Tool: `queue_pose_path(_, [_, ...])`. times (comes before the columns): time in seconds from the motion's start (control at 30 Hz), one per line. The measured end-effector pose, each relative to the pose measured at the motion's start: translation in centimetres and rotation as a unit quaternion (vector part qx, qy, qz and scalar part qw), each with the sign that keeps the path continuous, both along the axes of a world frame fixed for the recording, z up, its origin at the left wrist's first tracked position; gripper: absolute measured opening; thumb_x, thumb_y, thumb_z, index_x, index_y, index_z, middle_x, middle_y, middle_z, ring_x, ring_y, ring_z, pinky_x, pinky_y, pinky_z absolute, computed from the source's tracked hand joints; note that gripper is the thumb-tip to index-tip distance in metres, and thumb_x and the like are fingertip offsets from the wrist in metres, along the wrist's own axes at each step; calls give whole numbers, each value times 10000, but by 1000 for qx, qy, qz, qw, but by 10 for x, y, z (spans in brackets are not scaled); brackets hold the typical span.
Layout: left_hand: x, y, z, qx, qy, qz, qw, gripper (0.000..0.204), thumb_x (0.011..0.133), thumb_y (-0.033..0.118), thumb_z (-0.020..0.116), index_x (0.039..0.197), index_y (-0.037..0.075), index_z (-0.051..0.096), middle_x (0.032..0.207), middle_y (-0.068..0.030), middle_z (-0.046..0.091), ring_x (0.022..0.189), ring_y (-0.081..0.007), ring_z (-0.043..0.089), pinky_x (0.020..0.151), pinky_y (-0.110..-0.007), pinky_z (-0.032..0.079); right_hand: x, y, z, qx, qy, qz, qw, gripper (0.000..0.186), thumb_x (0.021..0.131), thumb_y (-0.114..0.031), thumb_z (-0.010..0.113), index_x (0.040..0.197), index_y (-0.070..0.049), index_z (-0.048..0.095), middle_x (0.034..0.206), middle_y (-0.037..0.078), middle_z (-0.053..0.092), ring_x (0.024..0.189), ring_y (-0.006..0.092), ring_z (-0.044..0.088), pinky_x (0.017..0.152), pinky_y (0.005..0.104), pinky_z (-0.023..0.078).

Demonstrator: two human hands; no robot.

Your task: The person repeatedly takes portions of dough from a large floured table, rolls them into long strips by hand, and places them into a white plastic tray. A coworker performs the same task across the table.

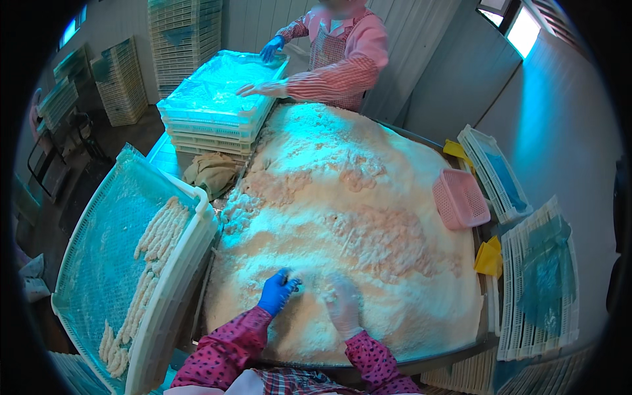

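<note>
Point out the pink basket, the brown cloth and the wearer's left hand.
Pink basket (463, 199): head view, on its perforated plastic.
Brown cloth (212, 172): head view, on its crumpled middle.
Left hand (276, 292): head view, on its blue-gloved back.

Cyan glare on tray stack (209, 124); upper-right window (523, 31) blown out; left floor (125, 136) dim; right hand (343, 307) motion-blurred; straight edges bow, corners black.

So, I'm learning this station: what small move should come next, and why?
Perhaps slide the right hand forward to the pale pieces in the powder: they lie just beyond it, and whitish strips lie on the tray at left. Whether the hand holds one is unclear.
</note>
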State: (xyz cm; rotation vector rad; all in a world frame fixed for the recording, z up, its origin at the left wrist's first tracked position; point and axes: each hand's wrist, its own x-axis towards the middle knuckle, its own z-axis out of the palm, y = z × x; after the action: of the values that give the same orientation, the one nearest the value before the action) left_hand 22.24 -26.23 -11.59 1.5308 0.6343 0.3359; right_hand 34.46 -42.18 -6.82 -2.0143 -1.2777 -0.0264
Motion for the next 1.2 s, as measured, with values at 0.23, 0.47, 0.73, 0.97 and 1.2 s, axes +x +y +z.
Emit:
queue_pose_path(0.23, [-11, -62, 43, -507, -189, 3, 841, 502, 966, 266, 453, 1405, 84, 289, 1346, -104, 427, 1167, -193, 456, 994, -336, 361, -37, 30, 18, 10, -30, 46, 998, 482, 916, -240, 386, 1373, -84, 406, 1460, 155, 301, 1373, 329, 224, 1104, 519, 117])
queue_pose_path(0.47, [-16, -57, 18, -354, -281, 82, 888, 571, 980, 423, 353, 1425, 78, 259, 1394, -124, 388, 1251, -240, 400, 1049, -357, 310, -89, 60, 41, 223, 239, 207, 922, 568, 943, -434, 373, 1384, -79, 395, 1451, 157, 317, 1367, 359, 214, 1068, 495, 225])
queue_pose_path(0.73, [-116, 23, 130, -407, -298, 301, 809, 508, 943, 449, 451, 1243, 40, 470, 866, -27, 565, 730, -113, 524, 651, -265, 464, -64, 90, -13, -133, 102, 281, 945, 312, 788, -93, 620, 1098, -72, 594, 1049, 136, 608, 961, 313, 586, 830, 370, 465])
queue_pose_path(0.97, [-334, 137, 139, 88, 47, 457, 884, 377, 985, 350, 385, 1179, 72, 548, 1077, -80, 612, 906, -173, 564, 815, -330, 454, -59, 65, -19, -47, 225, 193, 954, 297, 739, 16, 585, 1027, -41, 625, 998, 128, 630, 912, 289, 607, 792, 361, 487])
queue_pose_path(1.2, [-306, 133, 137, 134, 167, 179, 960, 409, 989, 266, 375, 1305, 27, 476, 1338, -140, 476, 1249, -230, 424, 1067, -360, 298, -71, 79, -26, -38, -16, 321, 946, 259, 712, -18, 580, 957, -89, 630, 944, 99, 615, 881, 272, 588, 786, 375, 480])
